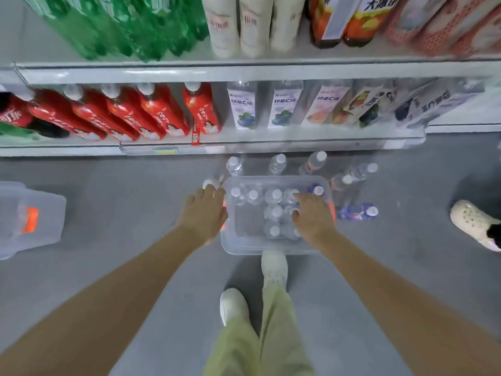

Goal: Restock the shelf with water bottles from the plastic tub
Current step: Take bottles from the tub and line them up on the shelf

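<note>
A clear plastic tub (244,244) sits on the grey floor below the shelf (206,149). Several white-capped water bottles (273,213) stand upright inside it. My left hand (203,211) hovers at the tub's left edge, fingers spread, its fingertips near a bottle cap (210,183) just outside the tub. My right hand (313,218) reaches over the tub's right side, with its fingers resting on the bottle tops there. Neither hand clearly grips a bottle. More water bottles (277,164) stand on the floor between the tub and the shelf.
The lower shelf holds red bottles (160,112) and pale carton drinks (242,107). Green bottles (130,25) fill the upper shelf. A blue-labelled bottle (357,211) lies right of the tub. A second clear tub (29,218) sits at left. Another person's shoe (473,223) is at right.
</note>
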Demonstrator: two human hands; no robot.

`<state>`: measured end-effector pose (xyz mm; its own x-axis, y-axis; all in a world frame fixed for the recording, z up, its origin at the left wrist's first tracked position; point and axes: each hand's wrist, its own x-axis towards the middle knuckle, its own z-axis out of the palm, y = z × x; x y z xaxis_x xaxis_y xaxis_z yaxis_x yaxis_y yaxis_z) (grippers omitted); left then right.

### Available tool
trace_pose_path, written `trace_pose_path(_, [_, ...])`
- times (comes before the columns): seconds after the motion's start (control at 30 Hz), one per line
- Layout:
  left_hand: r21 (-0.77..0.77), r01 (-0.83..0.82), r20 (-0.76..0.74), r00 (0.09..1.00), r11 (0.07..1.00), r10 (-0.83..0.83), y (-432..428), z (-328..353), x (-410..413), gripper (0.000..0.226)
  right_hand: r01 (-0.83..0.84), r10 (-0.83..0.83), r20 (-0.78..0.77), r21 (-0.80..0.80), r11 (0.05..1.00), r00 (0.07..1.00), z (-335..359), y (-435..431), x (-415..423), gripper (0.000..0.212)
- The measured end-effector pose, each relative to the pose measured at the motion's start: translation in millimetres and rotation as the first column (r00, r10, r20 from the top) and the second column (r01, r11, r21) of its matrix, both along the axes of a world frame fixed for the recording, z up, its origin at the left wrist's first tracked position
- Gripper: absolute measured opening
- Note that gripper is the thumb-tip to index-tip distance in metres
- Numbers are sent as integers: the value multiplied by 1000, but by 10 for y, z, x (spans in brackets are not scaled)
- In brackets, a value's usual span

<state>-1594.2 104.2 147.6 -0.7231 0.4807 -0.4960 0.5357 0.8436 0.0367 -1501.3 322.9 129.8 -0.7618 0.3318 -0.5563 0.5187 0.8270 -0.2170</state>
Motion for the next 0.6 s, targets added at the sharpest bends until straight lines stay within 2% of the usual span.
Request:
trace_pose_path(0.13, [-30, -65, 31, 997, 997, 66, -37, -665, -55, 40, -41, 41, 5, -40, 998, 999, -698, -103, -54, 44])
trace_pose_path(0.4, [-79, -27, 43, 999, 997, 30, 135, -1968, -236, 41, -173, 172, -33, -36, 984, 985, -1981, -264, -326, 42])
trace_pose_path(0.6, [-81, -16, 20, 1000, 997, 17, 220, -2728, -320, 53, -290, 287, -92, -23, 957, 954, -2670, -387, -507, 55])
